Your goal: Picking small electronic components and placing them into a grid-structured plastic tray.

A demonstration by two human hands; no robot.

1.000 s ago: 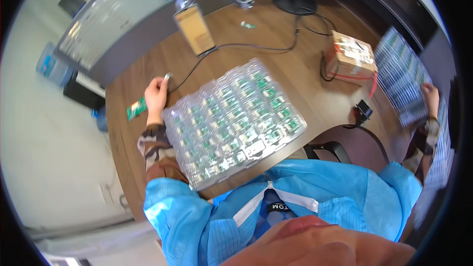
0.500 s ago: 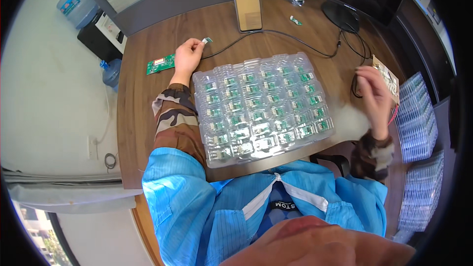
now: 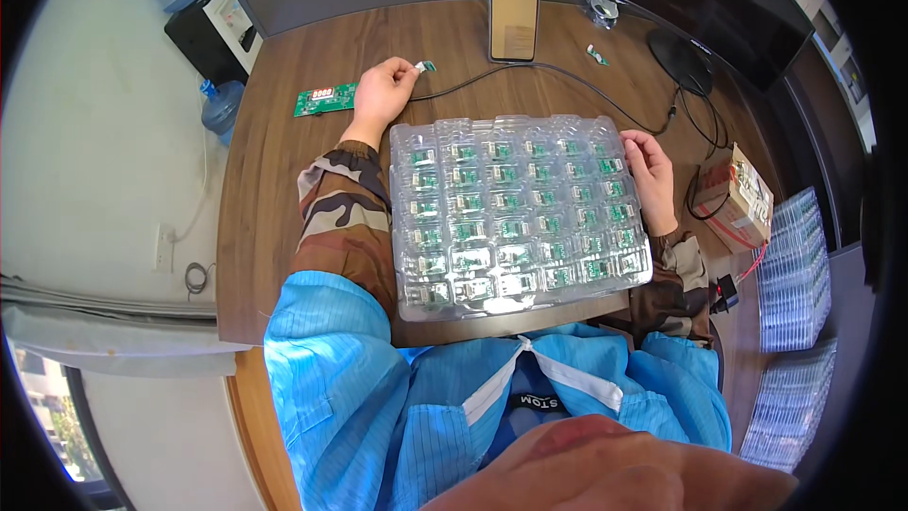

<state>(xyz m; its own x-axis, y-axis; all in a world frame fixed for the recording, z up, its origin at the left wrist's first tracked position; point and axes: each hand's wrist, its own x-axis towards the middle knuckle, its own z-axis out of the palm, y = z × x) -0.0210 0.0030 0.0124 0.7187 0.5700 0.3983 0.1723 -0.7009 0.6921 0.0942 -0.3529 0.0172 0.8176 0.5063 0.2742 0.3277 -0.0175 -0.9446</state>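
On brown wooden desk (image 3: 284,227): clear moulded plastic tray (image 3: 518,218) of small green circuit modules, lying centred before the body. Left hand (image 3: 380,95) beyond tray's far left corner, pinching small connector on black cable (image 3: 426,67). Right hand (image 3: 651,170) loosely gripping tray's right edge. Green circuit board (image 3: 324,98) just beside left hand.
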